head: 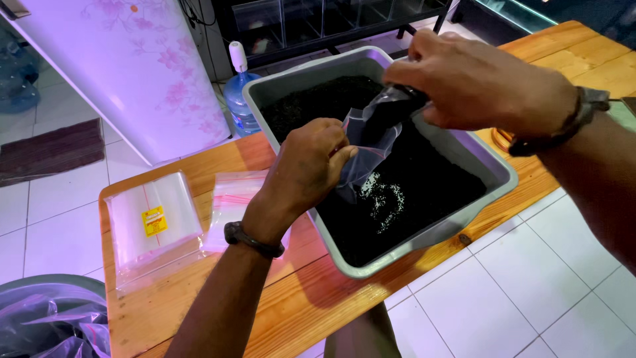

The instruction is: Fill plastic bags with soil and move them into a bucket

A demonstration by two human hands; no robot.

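A small clear plastic bag (371, 142) hangs over the middle of a grey tub (493, 174) of dark granules, inside its rims. The left hand (311, 166) pinches the bag's near edge with closed fingers; the right hand (464, 83) grips its top corner, fingers closed. The tub overhangs the wooden tabletop (291, 301) toward the tiled floor. Two packs of clear bags (154, 222) lie left, well apart, with bare wood in front.

Clear bag pack (154, 222) — yellow label (154, 221), tabletop.
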